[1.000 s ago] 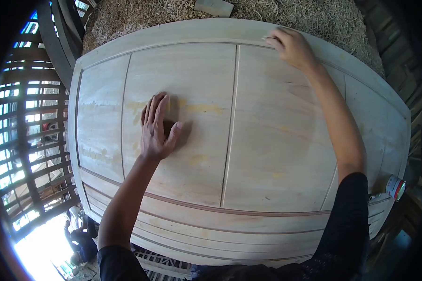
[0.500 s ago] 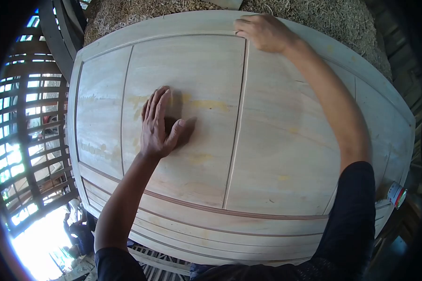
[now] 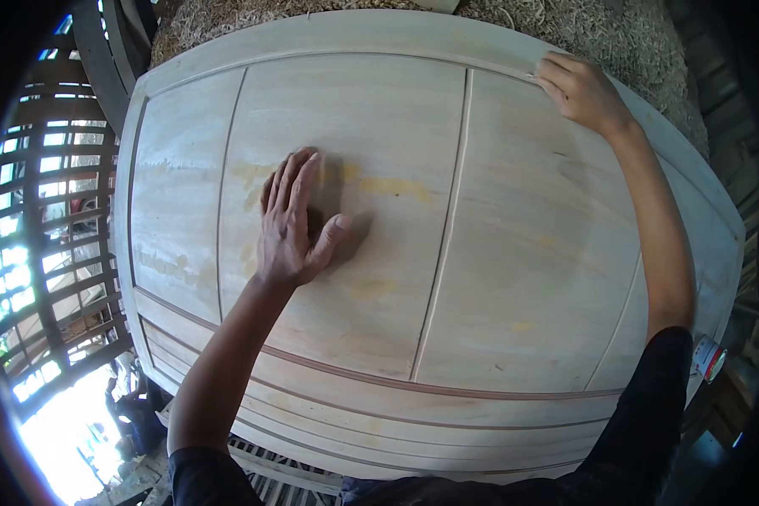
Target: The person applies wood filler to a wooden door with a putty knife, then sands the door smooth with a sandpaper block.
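Note:
A large pale wooden panel (image 3: pixel 371 304), with framed sections, grooves and yellowish patches, lies under both hands. My left hand (image 3: pixel 288 240) rests on its middle section, fingers stretched out and thumb apart, holding nothing. At the far edge, my right hand (image 3: pixel 584 94) is closed, its fingertips pressed to the moulding along the inner border of the frame. Something small and pale shows at those fingertips, but it is too hidden to name.
Wood shavings (image 3: pixel 599 42) are heaped beyond the far edge. A small can (image 3: pixel 708 358) stands at the right near corner. Wooden slats (image 3: pixel 38 194) form a lattice at left. Another person (image 3: pixel 139 417) is at the lower left.
My right hand has slid to the right along the far moulding, still closed. My left hand stays at about the same place on the panel. The view has shifted slightly.

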Available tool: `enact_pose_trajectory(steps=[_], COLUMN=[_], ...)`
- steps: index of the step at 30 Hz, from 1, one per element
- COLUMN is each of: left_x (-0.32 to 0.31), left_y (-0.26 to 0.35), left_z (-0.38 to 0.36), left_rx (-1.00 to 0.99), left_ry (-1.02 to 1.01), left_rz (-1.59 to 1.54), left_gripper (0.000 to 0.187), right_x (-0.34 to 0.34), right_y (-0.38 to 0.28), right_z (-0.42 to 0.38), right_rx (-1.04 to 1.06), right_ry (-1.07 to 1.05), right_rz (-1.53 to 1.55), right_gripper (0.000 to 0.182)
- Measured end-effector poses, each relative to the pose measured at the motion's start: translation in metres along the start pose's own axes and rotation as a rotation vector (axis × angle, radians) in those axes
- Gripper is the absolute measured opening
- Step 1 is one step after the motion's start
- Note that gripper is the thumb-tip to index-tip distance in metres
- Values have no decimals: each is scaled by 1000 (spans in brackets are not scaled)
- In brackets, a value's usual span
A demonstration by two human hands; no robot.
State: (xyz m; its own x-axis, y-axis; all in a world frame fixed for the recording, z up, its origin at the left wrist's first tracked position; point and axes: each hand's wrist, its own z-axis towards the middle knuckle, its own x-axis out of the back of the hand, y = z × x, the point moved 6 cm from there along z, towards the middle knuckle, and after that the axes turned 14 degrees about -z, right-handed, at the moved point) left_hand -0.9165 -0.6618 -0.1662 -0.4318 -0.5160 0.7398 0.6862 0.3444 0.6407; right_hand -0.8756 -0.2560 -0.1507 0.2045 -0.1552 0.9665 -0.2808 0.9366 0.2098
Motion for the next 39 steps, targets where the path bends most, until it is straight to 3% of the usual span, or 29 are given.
enact_pose_trajectory(steps=[3,5,9,11,14,15,16,18,19,21,22,23,24,25,26,27,30,31,32,33,35,37,38,39], left_x=[-5,-4,-2,-2,-1,0,1,-1,-3,-2,-2,-3,-4,-4,-5,-7,-8,-8,-8,-8,-13,-11,-11,-12], left_y=[-1,0,-2,-3,3,4,5,1,2,5,4,3,4,5,5,7,5,5,5,2,4,4,2,1], left_z=[-5,-4,-5,-4,-3,-4,-1,-2,-1,-4,-3,-2,-2,-1,-1,1,-1,-1,-1,-4,-7,-3,0,-1], left_rx=[2,-4,-8,-10,0,1,-8,-24,-38,-55,-51,-40,-41,-41,-38,-39,-53,-50,-64,-81,-103,-86,-91,-96], left_ry=[-20,-7,-24,-2,-5,-12,-13,-10,-14,-12,-6,-4,-4,-12,-14,-10,-10,-4,-13,-10,-27,-21,-19,-16], left_rz=[18,38,-3,-22,4,-16,-37,-51,-34,-36,-44,-48,-60,-5,52,48,39,0,22,17,-7,28,24,43], left_gripper=[78,78,79,78,76,74,73,71,70,69,69,69,69,69,70,71,71,72,72,72,72,73,73,74], right_x=[1,-17,-14,-13,-15,-13,-22,-34,-10,-5,-6,1,7,3,9,11,9,1,10,14,14,15,16,23], right_y=[-31,-67,-54,-18,-28,-50,-64,-80,-82,-45,-17,13,42,74,97,111,64,53,35,46,59,114,141,160], right_z=[31,107,95,23,32,64,101,140,125,46,-10,-70,-130,-190,-222,-240,-165,-130,-95,-117,-154,-268,-321,-353], right_rx=[109,83,145,54,179,150,135,159,88,59,-2,-40,-117,-108,-239,-372,34,11,-25,-51,-98,-212,-307,-445], right_ry=[329,205,43,118,248,377,194,267,193,268,172,206,114,46,-87,-217,232,176,-189,-208,-32,125,-61,-190], right_rz=[-28,-12,-23,16,-167,-27,75,75,36,-3,-63,-108,-210,-407,-313,-214,-270,-168,-162,-174,-152,-371,-482,-366], right_gripper=[19,26,28,25,26,20,11,12,19,27,37,37,31,35,33,31,29,32,36,36,33,28,42,42])
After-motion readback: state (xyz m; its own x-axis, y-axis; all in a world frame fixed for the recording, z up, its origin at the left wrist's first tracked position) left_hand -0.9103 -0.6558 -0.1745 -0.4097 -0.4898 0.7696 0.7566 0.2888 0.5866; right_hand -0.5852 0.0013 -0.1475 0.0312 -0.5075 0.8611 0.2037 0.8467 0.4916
